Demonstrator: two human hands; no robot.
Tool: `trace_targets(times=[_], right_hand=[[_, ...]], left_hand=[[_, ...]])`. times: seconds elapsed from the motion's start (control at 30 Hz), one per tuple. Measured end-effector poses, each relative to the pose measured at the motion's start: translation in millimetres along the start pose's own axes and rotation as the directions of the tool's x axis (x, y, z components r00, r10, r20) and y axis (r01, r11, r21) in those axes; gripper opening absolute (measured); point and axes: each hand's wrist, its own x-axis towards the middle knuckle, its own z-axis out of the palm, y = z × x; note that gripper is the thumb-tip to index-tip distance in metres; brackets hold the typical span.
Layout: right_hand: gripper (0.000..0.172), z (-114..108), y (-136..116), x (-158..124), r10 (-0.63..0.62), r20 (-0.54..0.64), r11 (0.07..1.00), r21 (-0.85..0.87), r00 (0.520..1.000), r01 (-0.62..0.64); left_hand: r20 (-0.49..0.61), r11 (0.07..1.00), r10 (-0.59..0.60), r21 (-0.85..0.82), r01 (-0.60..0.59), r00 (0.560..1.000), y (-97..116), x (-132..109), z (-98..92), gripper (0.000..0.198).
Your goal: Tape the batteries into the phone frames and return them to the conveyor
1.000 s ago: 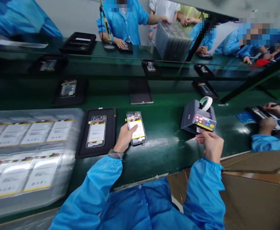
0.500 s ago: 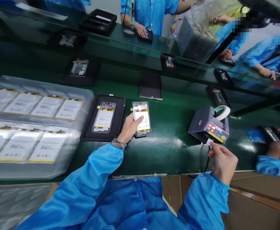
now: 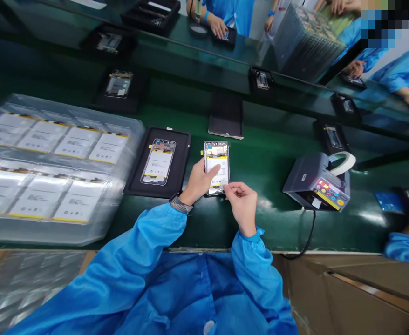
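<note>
My left hand point(image 3: 199, 180) is wrapped round the left side of an open phone body point(image 3: 217, 163), its thumb lying over the white battery. The fingertips of my right hand point(image 3: 242, 200) are pinched together at the phone's lower right corner; whatever they hold is too small to make out. To the left, a second open phone point(image 3: 160, 160) lies in a black tray point(image 3: 178, 179). Farther right stands a grey tape dispenser point(image 3: 300, 179) with a white tape roll and a white piece of tape at its front.
Clear plastic trays point(image 3: 82, 236) with several white batteries lie at the left. A black pad point(image 3: 226, 116) lies behind the held phone. More phones in black trays stand on the line behind, where people in blue work. Another person's sleeve point(image 3: 405, 249) is at the right edge.
My right hand has moved left from the tape dispenser to the phone's lower right corner. My left hand still holds the phone. The whole view has shifted slightly.
</note>
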Motion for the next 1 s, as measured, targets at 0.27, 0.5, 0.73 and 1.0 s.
trace_targets(times=[0.27,0.5,0.73,1.0], right_hand=[[0.032,1.2,1.1,-0.2,0.000,-0.014,1.000,0.010,1.000,0.000],[0.033,7.1,2.8,0.2,-0.022,-0.037,1.000,0.012,0.999,0.023],[0.038,9.0,5.5,3.4,-0.026,-0.043,0.999,-0.028,0.999,0.024],[0.033,3.6,4.9,6.2,-0.060,0.023,0.986,-0.154,0.998,0.063]], left_hand=[[-0.017,1.000,0.009,-0.027,-0.009,1.000,3.1,0.0,0.7,0.052],[-0.021,0.999,0.031,-0.020,-0.032,0.999,0.4,2.1,-0.8,0.052],[-0.027,0.999,0.048,-0.003,-0.048,0.998,-6.2,4.5,-2.5,0.053],[-0.018,0.999,0.022,-0.036,-0.022,1.000,-3.0,3.4,-2.3,0.057]])
